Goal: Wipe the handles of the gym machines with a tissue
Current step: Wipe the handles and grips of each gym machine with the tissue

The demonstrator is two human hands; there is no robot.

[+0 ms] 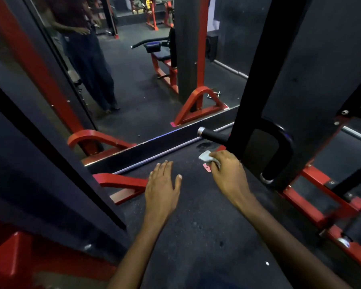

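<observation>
While the right hand [227,170] holds the tissue [205,157] bunched under its curled fingers, the nearest handle [214,134], a short black grip with a metal end cap projecting from the black upright [256,80], remains uncontacted. The tissue protrudes from the front of the fingers, pale and crumpled, and sits just below and slightly left of that grip, near but apart from it. The left hand [163,184] hovers over the dark floor [196,226] with fingers straight and spread, holding nothing.

Risks noted. The tissue is small and wadded; in my judgement, only a corner would meet the handle unless it is wrapped round, so part of the grip could go unwiped. A loose hold may let it slip to the floor, which shows specks and a dark stain [204,146] directly beneath the handle; a dropped tissue would pick up that dirt. The curved black bar [283,151] to the right of the upright could be missed altogether. The red frame [321,205] stands close to the right forearm and could be knocked during the reach. A mirror [133,90] ahead shows a standing person's reflection.
</observation>
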